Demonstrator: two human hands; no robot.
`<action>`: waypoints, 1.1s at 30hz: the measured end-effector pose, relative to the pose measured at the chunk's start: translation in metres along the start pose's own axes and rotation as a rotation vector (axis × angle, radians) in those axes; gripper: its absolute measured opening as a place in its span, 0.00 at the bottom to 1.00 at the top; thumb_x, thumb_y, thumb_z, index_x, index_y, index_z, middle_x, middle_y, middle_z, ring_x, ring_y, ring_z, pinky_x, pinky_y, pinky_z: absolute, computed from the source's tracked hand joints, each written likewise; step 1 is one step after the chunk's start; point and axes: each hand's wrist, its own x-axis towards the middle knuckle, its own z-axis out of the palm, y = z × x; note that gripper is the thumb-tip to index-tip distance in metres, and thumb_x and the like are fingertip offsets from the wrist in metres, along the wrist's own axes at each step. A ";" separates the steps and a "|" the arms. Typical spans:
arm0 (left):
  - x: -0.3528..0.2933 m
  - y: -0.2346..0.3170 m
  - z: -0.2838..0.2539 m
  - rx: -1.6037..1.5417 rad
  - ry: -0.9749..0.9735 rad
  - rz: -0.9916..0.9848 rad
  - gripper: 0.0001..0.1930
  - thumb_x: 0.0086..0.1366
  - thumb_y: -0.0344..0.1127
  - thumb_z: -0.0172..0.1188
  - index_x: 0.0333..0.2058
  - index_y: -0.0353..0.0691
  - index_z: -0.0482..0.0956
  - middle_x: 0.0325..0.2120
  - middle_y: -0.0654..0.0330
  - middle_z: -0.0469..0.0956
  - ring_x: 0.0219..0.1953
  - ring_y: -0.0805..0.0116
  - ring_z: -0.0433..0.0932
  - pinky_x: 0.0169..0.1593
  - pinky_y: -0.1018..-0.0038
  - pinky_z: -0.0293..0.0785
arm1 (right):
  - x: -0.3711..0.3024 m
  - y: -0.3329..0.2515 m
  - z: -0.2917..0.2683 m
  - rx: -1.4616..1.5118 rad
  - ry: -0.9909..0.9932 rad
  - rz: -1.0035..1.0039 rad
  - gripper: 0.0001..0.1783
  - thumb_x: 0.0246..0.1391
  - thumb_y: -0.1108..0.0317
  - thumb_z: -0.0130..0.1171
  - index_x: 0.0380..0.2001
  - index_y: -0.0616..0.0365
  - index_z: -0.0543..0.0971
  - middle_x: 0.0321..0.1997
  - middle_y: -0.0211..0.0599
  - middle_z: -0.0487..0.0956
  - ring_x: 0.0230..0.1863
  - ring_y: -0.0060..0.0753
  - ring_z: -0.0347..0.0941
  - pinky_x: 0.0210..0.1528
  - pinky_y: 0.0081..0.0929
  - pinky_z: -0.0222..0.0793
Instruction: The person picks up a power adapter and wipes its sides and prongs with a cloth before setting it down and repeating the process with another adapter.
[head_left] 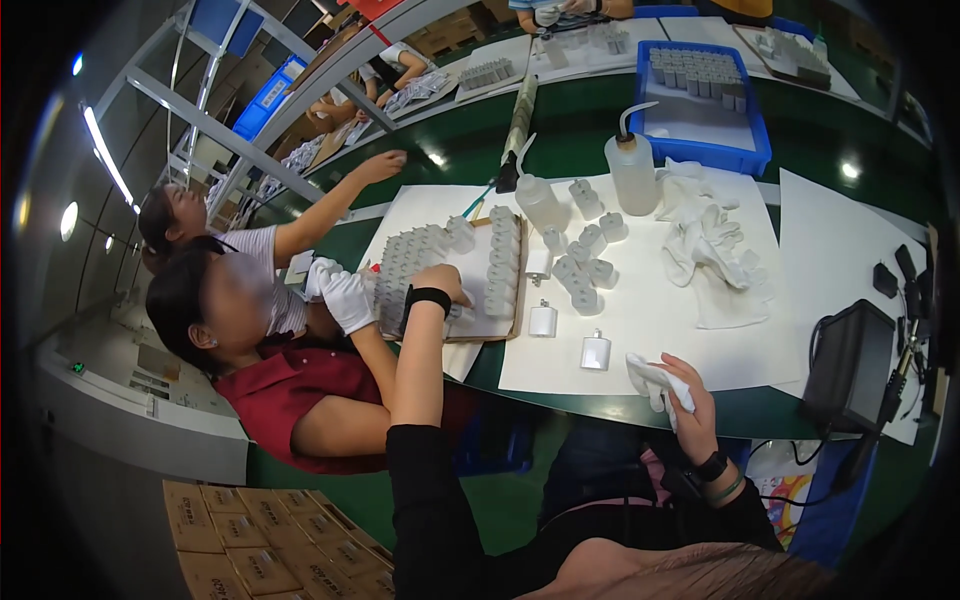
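My left hand (pixel 437 288), with a black band at the wrist, reaches into a shallow brown-edged tray (pixel 519 318) filled with rows of small silver-grey flasks (pixel 405 262). Its fingers are bent down and closed on a small flask (pixel 461 312), mostly hidden beneath them. Near the front edge of the table, my right hand (pixel 694 408) grips a white cloth (pixel 657 380). Left of that cloth, one small flask (pixel 595 351) lies flat on white paper, with another flask (pixel 542 320) farther left. More flasks (pixel 580 275) stand in a loose group beyond.
Two squeeze bottles (pixel 632 175) stand behind the flasks. White gloves (pixel 708 250) lie crumpled at right, before a blue bin (pixel 758 150) of flasks. A black box (pixel 848 365) with cables sits far right. A co-worker's gloved hand (pixel 342 293) is close beside the tray's left side.
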 end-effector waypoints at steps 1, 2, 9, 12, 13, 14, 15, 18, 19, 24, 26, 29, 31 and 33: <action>-0.001 0.000 0.002 0.007 -0.025 -0.017 0.23 0.43 0.47 0.69 0.39 0.44 0.81 0.37 0.56 0.80 0.41 0.58 0.78 0.45 0.64 0.73 | -0.002 -0.001 0.000 -0.001 -0.005 -0.020 0.16 0.52 0.75 0.47 0.45 0.63 0.75 0.50 0.43 0.75 0.59 0.44 0.63 0.59 0.34 0.57; -0.001 0.000 0.003 0.013 -0.052 -0.034 0.23 0.43 0.47 0.69 0.39 0.44 0.81 0.37 0.56 0.80 0.41 0.58 0.78 0.45 0.64 0.73 | -0.005 -0.002 0.000 -0.002 -0.010 -0.039 0.16 0.52 0.75 0.47 0.45 0.63 0.75 0.50 0.43 0.74 0.59 0.44 0.63 0.59 0.34 0.57; -0.038 -0.008 -0.008 -0.714 0.551 -0.002 0.17 0.53 0.40 0.64 0.41 0.39 0.79 0.40 0.55 0.79 0.39 0.61 0.78 0.40 0.68 0.75 | -0.029 0.020 -0.005 0.239 0.130 0.218 0.15 0.58 0.72 0.46 0.47 0.64 0.73 0.49 0.39 0.75 0.53 0.37 0.69 0.55 0.28 0.60; -0.090 0.034 -0.001 -1.726 0.691 0.322 0.18 0.59 0.28 0.56 0.49 0.35 0.69 0.43 0.57 0.74 0.41 0.68 0.75 0.36 0.74 0.74 | -0.028 0.012 -0.006 0.524 0.248 0.384 0.15 0.60 0.69 0.46 0.46 0.64 0.73 0.46 0.37 0.76 0.47 0.30 0.71 0.49 0.24 0.63; -0.104 0.050 0.009 -1.907 0.683 0.444 0.20 0.60 0.24 0.54 0.51 0.36 0.66 0.46 0.57 0.71 0.42 0.68 0.74 0.36 0.74 0.75 | -0.021 0.004 -0.005 0.694 0.319 0.417 0.14 0.61 0.67 0.45 0.46 0.63 0.73 0.44 0.37 0.76 0.43 0.27 0.71 0.43 0.22 0.65; -0.117 0.067 0.023 -1.863 0.678 0.477 0.20 0.58 0.23 0.54 0.50 0.36 0.67 0.46 0.58 0.70 0.42 0.68 0.73 0.39 0.74 0.74 | -0.014 0.000 -0.004 0.863 0.395 0.448 0.14 0.62 0.65 0.45 0.45 0.62 0.73 0.43 0.36 0.76 0.39 0.23 0.72 0.38 0.20 0.66; -0.133 0.081 0.037 -1.812 0.686 0.502 0.20 0.57 0.22 0.54 0.50 0.36 0.67 0.46 0.59 0.70 0.43 0.69 0.73 0.42 0.74 0.73 | -0.009 -0.002 -0.003 0.865 0.390 0.448 0.14 0.62 0.65 0.45 0.45 0.62 0.73 0.43 0.36 0.76 0.39 0.23 0.72 0.38 0.20 0.66; -0.158 0.134 0.073 -1.707 0.561 0.587 0.24 0.52 0.21 0.55 0.50 0.37 0.68 0.46 0.59 0.71 0.45 0.69 0.71 0.50 0.73 0.67 | -0.003 0.000 -0.002 1.047 0.360 0.469 0.14 0.62 0.65 0.46 0.44 0.62 0.74 0.42 0.34 0.76 0.38 0.23 0.72 0.38 0.20 0.66; -0.169 0.153 0.071 -1.660 0.579 0.657 0.25 0.50 0.21 0.56 0.50 0.38 0.68 0.45 0.59 0.72 0.46 0.69 0.71 0.52 0.73 0.65 | -0.006 0.001 0.000 1.036 0.389 0.471 0.14 0.62 0.65 0.46 0.44 0.62 0.74 0.42 0.34 0.76 0.38 0.23 0.72 0.38 0.20 0.66; -0.185 0.185 0.091 -1.453 0.503 0.724 0.20 0.55 0.22 0.53 0.49 0.35 0.69 0.44 0.55 0.74 0.46 0.66 0.74 0.48 0.73 0.71 | 0.009 -0.062 0.032 -0.482 -0.090 -0.600 0.18 0.51 0.69 0.52 0.46 0.60 0.75 0.52 0.42 0.74 0.56 0.43 0.69 0.58 0.36 0.61; -0.188 0.189 0.100 -1.450 0.413 0.672 0.19 0.54 0.23 0.55 0.47 0.35 0.70 0.45 0.54 0.73 0.48 0.62 0.72 0.51 0.70 0.68 | 0.008 -0.060 0.040 -0.633 -0.229 -0.725 0.20 0.48 0.70 0.53 0.47 0.60 0.75 0.53 0.44 0.73 0.58 0.45 0.67 0.59 0.37 0.59; -0.192 0.196 0.106 -1.607 0.292 0.604 0.18 0.54 0.25 0.56 0.46 0.35 0.71 0.46 0.53 0.73 0.49 0.59 0.72 0.52 0.68 0.66 | 0.014 -0.057 0.044 -0.664 -0.109 -0.625 0.21 0.48 0.70 0.53 0.48 0.58 0.75 0.53 0.41 0.74 0.57 0.44 0.68 0.59 0.38 0.60; -0.196 0.198 0.106 -1.909 0.138 0.515 0.18 0.56 0.28 0.57 0.46 0.34 0.71 0.46 0.53 0.73 0.49 0.57 0.72 0.52 0.66 0.67 | 0.007 -0.054 0.047 -0.662 -0.157 -0.633 0.21 0.48 0.70 0.53 0.48 0.58 0.75 0.53 0.41 0.74 0.57 0.44 0.68 0.58 0.37 0.60; -0.192 0.195 0.114 -1.696 0.321 0.601 0.18 0.56 0.29 0.57 0.47 0.34 0.71 0.46 0.53 0.73 0.48 0.57 0.73 0.51 0.67 0.68 | 0.001 -0.053 0.050 -0.652 -0.243 -0.657 0.20 0.49 0.70 0.52 0.48 0.58 0.75 0.53 0.41 0.74 0.56 0.43 0.68 0.58 0.37 0.61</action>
